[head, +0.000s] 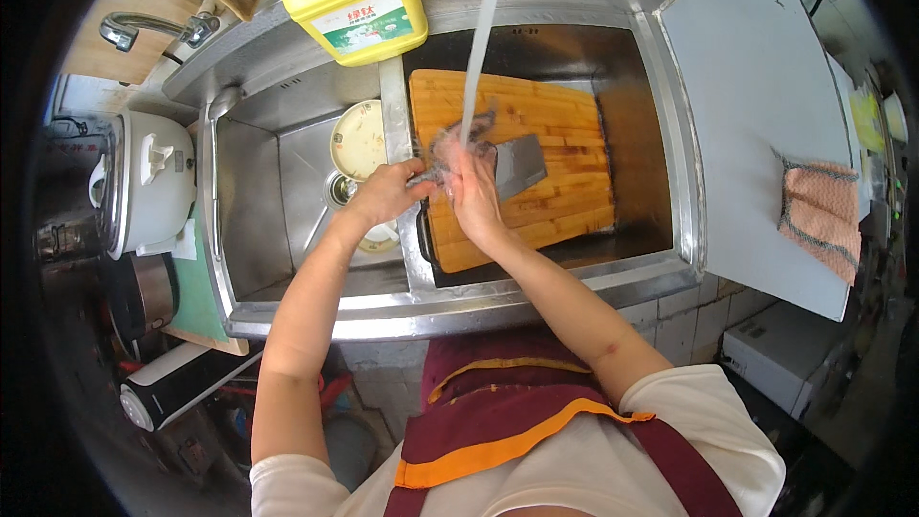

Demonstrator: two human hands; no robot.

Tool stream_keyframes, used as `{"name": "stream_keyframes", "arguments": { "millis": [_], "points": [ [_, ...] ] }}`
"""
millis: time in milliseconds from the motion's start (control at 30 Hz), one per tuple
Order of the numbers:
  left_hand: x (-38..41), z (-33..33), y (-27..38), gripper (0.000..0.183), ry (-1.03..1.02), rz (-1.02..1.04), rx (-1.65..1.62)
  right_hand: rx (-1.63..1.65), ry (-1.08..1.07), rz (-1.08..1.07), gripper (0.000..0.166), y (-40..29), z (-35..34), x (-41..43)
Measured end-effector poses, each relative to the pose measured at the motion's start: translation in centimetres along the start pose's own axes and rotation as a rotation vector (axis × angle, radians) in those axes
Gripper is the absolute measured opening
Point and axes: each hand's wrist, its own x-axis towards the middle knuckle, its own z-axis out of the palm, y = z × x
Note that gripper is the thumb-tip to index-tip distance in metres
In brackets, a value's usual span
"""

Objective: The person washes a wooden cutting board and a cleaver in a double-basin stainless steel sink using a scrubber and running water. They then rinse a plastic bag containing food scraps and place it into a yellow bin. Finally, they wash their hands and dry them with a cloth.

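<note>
A stream of water (487, 21) falls onto my hands above a bamboo cutting board (553, 212) that lies in the right sink basin. My left hand (388, 192) pinches the grey end of what seems to be the handle of a cleaver (522, 165). The cleaver's broad blade shows on the other side of my right hand, over the board. My right hand (474, 190) is wrapped about a wet, pinkish cloth with a dark border (446, 140), against the handle. Splashing water blurs the cloth, and my fingers hide much of the handle.
In the left basin (251, 179) lie a yellowish plate (359, 140) and another dish (377, 238) by the drain. A yellow pump jug (366, 7) stands behind. A ladle (215, 158) rests along the left rim, near a white cooker (154, 179). A pink cloth (820, 212) lies on the right counter.
</note>
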Motion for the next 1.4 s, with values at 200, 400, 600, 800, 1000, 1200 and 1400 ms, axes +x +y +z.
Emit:
{"name": "stream_keyframes", "arguments": {
  "millis": [200,400,600,800,1000,1200,1400],
  "points": [
    [0.3,-0.6,1.1,0.043,-0.025,-0.088,0.0,-0.527,0.149,0.16,0.025,12.9,-6.5,4.4],
    [-0.4,-0.3,1.1,0.043,0.012,-0.099,0.0,-0.404,0.108,0.208,0.023,8.9,-6.2,-1.1],
    [0.0,-0.1,1.1,0.041,0.001,-0.057,0.033,-0.247,0.075,-0.208,0.014,2.0,-2.0,-1.0],
    [-0.4,-0.2,0.5,0.04,0.007,-0.089,-0.03,-0.49,0.07,0.36,0.027,9.7,-8.1,2.1],
    [0.6,0.4,0.9,0.042,0.0,-0.04,-0.049,0.538,0.289,0.304,0.013,13.9,-10.1,3.0],
    [0.0,0.2,0.5,0.036,-0.018,-0.13,-0.188,-0.165,-0.089,-0.154,0.042,2.3,-4.8,2.0],
    [0.5,0.7,0.2,0.032,-0.008,-0.204,-0.309,-0.5,-0.23,0.095,0.055,1.0,-0.4,-0.7]
  ]
}}
